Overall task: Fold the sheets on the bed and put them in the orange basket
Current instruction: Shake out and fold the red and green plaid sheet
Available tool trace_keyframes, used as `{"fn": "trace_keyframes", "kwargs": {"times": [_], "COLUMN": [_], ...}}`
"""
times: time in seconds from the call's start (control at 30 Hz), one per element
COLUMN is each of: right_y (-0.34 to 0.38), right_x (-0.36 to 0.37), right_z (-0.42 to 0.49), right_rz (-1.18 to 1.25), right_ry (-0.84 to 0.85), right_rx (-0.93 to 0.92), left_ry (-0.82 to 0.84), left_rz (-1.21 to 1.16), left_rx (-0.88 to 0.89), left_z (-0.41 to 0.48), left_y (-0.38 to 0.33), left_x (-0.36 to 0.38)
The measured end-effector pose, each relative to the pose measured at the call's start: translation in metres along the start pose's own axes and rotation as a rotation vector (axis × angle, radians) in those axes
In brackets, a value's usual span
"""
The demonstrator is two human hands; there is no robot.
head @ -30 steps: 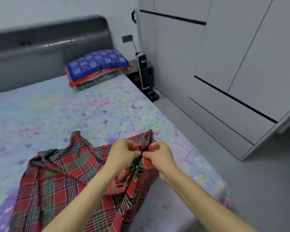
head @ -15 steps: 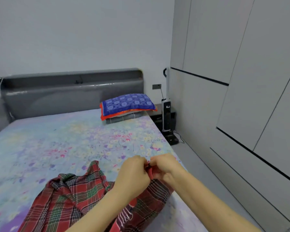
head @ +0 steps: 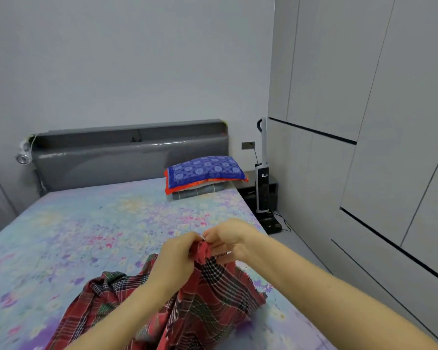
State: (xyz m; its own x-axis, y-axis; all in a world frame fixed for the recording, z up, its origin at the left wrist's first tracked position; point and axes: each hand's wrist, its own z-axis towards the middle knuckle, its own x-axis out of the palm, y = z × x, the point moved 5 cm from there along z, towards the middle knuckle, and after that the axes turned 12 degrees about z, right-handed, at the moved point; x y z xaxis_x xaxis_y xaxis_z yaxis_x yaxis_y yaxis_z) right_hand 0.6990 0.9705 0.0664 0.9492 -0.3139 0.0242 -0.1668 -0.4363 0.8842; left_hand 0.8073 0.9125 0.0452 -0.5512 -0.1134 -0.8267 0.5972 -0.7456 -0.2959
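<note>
A red plaid sheet (head: 213,299) lies crumpled on the near part of the bed (head: 86,236), which has a floral cover. My left hand (head: 177,258) and my right hand (head: 230,241) are raised close together, both pinching a bunched edge of the plaid sheet between them. The cloth hangs down from that point onto the bed. The orange basket is not in view.
A blue patterned pillow (head: 205,170) sits on folded grey cloth by the grey headboard (head: 127,157). An upright vacuum (head: 263,178) stands in its dock beside the bed at the right. Grey wardrobe doors (head: 364,122) line the right wall, with a floor strip between.
My view has tilted up, showing more wall and headboard. Both hands have lifted the pinched edge of the plaid sheet higher off the bed and stayed close together.
</note>
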Motion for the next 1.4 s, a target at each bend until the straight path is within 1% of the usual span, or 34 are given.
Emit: {"fn": "trace_keyframes", "kwargs": {"times": [0.1, 0.17, 0.3, 0.37, 0.43, 0.6, 0.73, 0.8, 0.83, 0.87, 0.93, 0.97, 1.0, 1.03, 1.07, 1.13, 1.2, 1.27, 1.3, 1.4], "right_y": [0.017, 0.022, 0.014, 0.013, 0.011, -0.005, -0.012, -0.011, -0.01, -0.01, -0.01, -0.014, -0.02, -0.024, -0.027, -0.028, -0.029, -0.03, -0.031, -0.034], "right_x": [-0.01, -0.021, -0.026, -0.021, -0.015, -0.003, 0.017, 0.024, 0.032, 0.036, 0.053, 0.065, 0.075, 0.084, 0.091, 0.097, 0.101, 0.103, 0.102, 0.1], "right_z": [-0.012, -0.012, 0.0, 0.005, 0.007, 0.011, 0.009, 0.008, 0.001, -0.009, -0.037, -0.05, -0.057, -0.059, -0.058, -0.053, -0.049, -0.047, -0.045, -0.033], "right_rz": [-0.133, -0.229, -0.38, -0.382, -0.35, -0.345, -0.27, -0.295, -0.333, -0.394, -0.541, -0.605, -0.66, -0.709, -0.743, -0.78, -0.775, -0.754, -0.756, -0.828], "right_ry": [0.067, 0.053, 0.079, 0.118, 0.142, 0.09, 0.187, 0.126, 0.069, -0.031, -0.25, -0.315, -0.348, -0.355, -0.345, -0.308, -0.236, -0.173, -0.17, -0.268], "right_rx": [-0.146, -0.276, -0.458, -0.542, -0.583, -0.624, -0.663, -0.732, -0.813, -0.956, -1.347, -1.512, -1.639, -1.715, -1.742, -1.737, -1.717, -1.636, -1.58, -1.393], "left_ry": [-0.052, -0.075, -0.054, -0.035, -0.058, -0.22, -0.345, -0.411, -0.448, -0.483, -0.537, -0.543, -0.541, -0.529, -0.512, -0.482, -0.475, -0.478, -0.477, -0.487], "left_rz": [-0.057, -0.051, -0.01, -0.014, -0.006, 0.02, -0.008, -0.023, -0.025, -0.043, -0.061, -0.061, -0.061, -0.056, -0.043, -0.045, -0.056, -0.079, -0.095, -0.107], "left_rx": [-0.06, -0.06, 0.018, 0.035, 0.047, 0.024, -0.022, -0.045, -0.072, -0.091, -0.127, -0.14, -0.143, -0.147, -0.154, -0.172, -0.19, -0.213, -0.223, -0.231], "left_z": [0.01, 0.018, 0.035, 0.045, 0.055, 0.079, 0.094, 0.102, 0.104, 0.108, 0.112, 0.113, 0.114, 0.115, 0.113, 0.111, 0.106, 0.1, 0.098, 0.092], "left_y": [0.003, 0.002, -0.008, -0.014, -0.019, -0.024, -0.024, -0.021, -0.017, -0.015, -0.011, -0.01, -0.01, -0.01, -0.008, -0.005, 0.001, 0.005, 0.006, 0.008], "left_x": [-0.024, -0.041, -0.075, -0.095, -0.119, -0.177, -0.212, -0.225, -0.232, -0.236, -0.245, -0.248, -0.249, -0.25, -0.25, -0.248, -0.248, -0.249, -0.251, -0.255]}}
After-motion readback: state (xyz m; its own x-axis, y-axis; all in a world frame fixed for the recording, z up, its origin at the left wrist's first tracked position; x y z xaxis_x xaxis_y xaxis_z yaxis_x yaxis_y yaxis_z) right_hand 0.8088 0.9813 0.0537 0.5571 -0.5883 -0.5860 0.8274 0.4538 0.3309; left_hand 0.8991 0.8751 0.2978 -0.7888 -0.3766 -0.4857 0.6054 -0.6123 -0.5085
